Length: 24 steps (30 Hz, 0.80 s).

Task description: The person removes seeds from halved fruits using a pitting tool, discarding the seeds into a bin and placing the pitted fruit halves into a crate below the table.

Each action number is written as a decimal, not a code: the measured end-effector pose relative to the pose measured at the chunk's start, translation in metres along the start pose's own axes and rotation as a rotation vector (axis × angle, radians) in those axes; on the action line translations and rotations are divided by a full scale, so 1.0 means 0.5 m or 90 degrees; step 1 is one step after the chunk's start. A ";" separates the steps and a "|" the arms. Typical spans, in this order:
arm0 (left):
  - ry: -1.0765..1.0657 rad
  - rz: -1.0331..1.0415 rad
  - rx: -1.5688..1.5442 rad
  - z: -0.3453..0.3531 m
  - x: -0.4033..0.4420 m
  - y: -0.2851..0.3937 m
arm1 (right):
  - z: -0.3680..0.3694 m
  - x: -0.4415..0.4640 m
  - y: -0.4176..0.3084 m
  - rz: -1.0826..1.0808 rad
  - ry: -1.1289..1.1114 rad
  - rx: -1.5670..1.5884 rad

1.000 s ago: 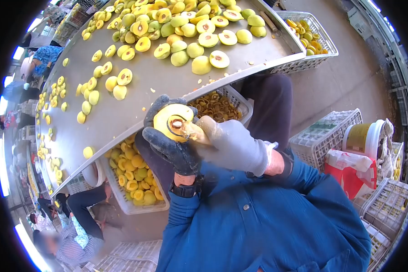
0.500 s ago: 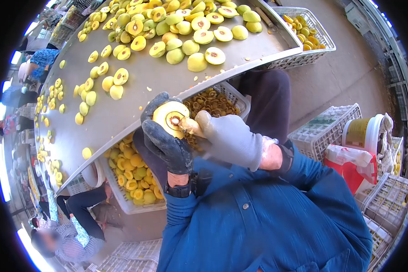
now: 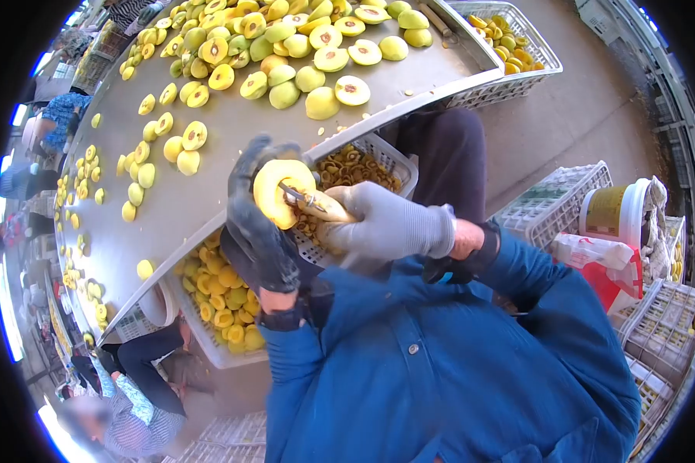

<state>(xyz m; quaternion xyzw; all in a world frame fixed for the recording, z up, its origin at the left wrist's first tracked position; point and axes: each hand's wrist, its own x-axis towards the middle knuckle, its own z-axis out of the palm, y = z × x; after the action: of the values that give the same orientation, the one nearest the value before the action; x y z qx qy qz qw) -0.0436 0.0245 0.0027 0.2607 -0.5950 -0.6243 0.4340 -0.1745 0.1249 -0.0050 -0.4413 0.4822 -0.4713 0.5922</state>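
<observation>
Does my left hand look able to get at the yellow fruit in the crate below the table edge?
Probably yes: the crate looks close to the left hand, and part juts clear of the table, though a held fruit half may hinder picking.

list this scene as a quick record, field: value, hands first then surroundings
left hand: dark glove, holding fruit half, cut face showing
right hand: gray glove, gripping hand tool
tool end: metal, at the cut face
table: metal, with cut fruit heaped and scattered
below table edge: crate of yellow fruit; crate of brownish pieces
person's right: red bag, bucket
</observation>
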 end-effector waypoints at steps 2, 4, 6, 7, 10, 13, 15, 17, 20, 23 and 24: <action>0.134 0.063 -0.001 0.065 -0.025 0.012 | 0.009 -0.002 0.004 0.008 0.016 0.034; 0.109 0.051 0.048 0.046 -0.040 -0.001 | 0.003 -0.008 0.011 -0.071 -0.001 -0.111; -0.054 0.076 0.222 -0.013 -0.031 0.011 | -0.025 -0.020 -0.033 0.024 -0.061 -0.356; -0.091 0.100 0.274 -0.025 -0.019 0.009 | -0.024 -0.016 -0.038 0.049 -0.066 -0.441; -0.113 0.010 0.131 -0.032 -0.009 0.022 | -0.004 -0.015 -0.041 0.020 -0.094 -0.127; -0.216 0.077 0.226 -0.033 0.005 0.030 | -0.016 -0.014 -0.002 0.023 -0.113 -0.126; -0.299 0.171 0.367 -0.034 0.024 0.034 | -0.032 -0.013 0.014 -0.033 -0.109 -0.277; -0.285 0.118 0.297 -0.035 0.019 0.036 | -0.028 -0.011 0.006 0.077 -0.167 -0.136; -0.204 0.042 0.094 -0.028 -0.003 0.006 | -0.022 0.002 0.021 0.150 -0.257 0.036; -0.091 -0.038 -0.091 -0.009 -0.023 -0.036 | -0.022 0.011 0.035 0.155 -0.227 0.028; -0.011 -0.094 -0.138 0.003 -0.027 -0.040 | -0.025 0.018 0.033 0.142 -0.200 0.000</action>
<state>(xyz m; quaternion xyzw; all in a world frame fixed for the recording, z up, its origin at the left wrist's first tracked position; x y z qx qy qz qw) -0.0431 0.0350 -0.0187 0.2499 -0.5072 -0.7171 0.4075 -0.1837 0.1177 -0.0244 -0.4534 0.4296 -0.3278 0.7089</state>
